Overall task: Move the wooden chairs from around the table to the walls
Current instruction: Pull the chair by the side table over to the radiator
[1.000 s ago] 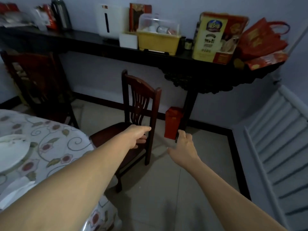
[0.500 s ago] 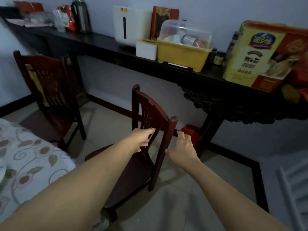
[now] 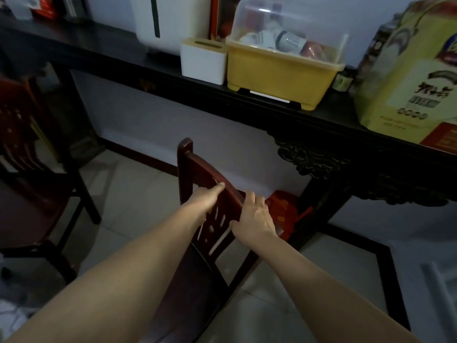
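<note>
Gripping chair back (image 3: 217, 189) now, both hands.

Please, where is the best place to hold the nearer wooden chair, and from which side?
Probably the curved top rail of the chair, taken from behind. The left hand and right hand already rest there; the backrest faces the person, the seat lies beyond.

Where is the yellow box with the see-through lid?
The yellow box sits on the long dark shelf against the wall, upper middle of the head view, between a small white container and a big yellow package.
</note>
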